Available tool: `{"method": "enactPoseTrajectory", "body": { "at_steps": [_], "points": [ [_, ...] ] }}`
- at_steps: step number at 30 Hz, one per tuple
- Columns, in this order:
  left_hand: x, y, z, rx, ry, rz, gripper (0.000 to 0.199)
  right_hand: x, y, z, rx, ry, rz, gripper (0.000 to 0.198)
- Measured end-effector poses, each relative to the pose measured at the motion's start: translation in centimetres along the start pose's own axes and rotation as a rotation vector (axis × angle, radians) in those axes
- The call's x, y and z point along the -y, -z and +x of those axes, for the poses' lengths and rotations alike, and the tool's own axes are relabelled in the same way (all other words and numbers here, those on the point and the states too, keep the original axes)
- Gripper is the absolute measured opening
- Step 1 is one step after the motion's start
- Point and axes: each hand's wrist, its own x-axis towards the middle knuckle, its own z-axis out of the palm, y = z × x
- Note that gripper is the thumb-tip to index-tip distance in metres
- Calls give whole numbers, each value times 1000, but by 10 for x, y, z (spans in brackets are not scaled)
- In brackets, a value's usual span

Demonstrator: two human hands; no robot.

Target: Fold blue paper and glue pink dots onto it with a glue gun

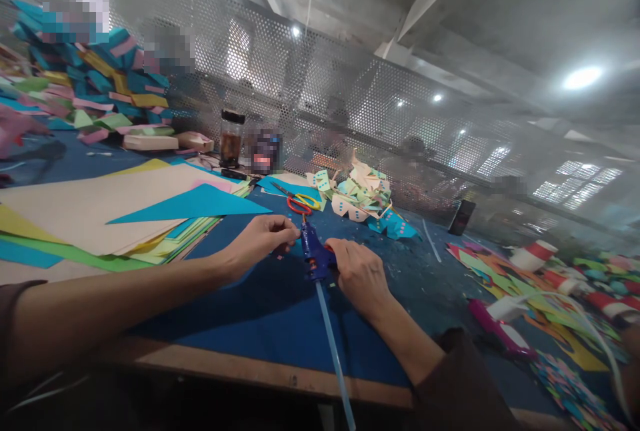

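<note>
- The blue glue gun [311,251] is held over the blue tabletop [240,324] by the right hand [363,274], whose fingers are wrapped around its handle.
- The left hand [267,238] is held just beside the nozzle [303,219] with fingers curled; whether anything is pinched by them cannot be told.
- A translucent glue stick [331,344] is seated in the gun's rear end.
- Red-and-yellow scissors [299,200] are seen just beyond the nozzle.

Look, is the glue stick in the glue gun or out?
Partly in: the glue stick enters the glue gun from behind; a long end sticks out.
</note>
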Motion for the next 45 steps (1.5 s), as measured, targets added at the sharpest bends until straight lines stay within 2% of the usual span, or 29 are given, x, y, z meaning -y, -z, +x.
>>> {"method": "enactPoseTrajectory", "body": {
  "at_steps": [10,18,30,40,45],
  "points": [
    [2,2,2,-35,-42,17,11,2,1,0,-14,-19,27,25],
    [-4,0,-1,-43,6,-17,24,1,0,0,-31,-21,60,24],
    [0,2,2,-19,-74,47,11,1,1,1,-11,-16,46,23],
    [-1,1,1,-35,0,-25,25,2,2,1,9,-16,39,25],
    [-1,1,1,-6,-47,30,21,2,0,0,20,-23,41,24]
  ]
}}
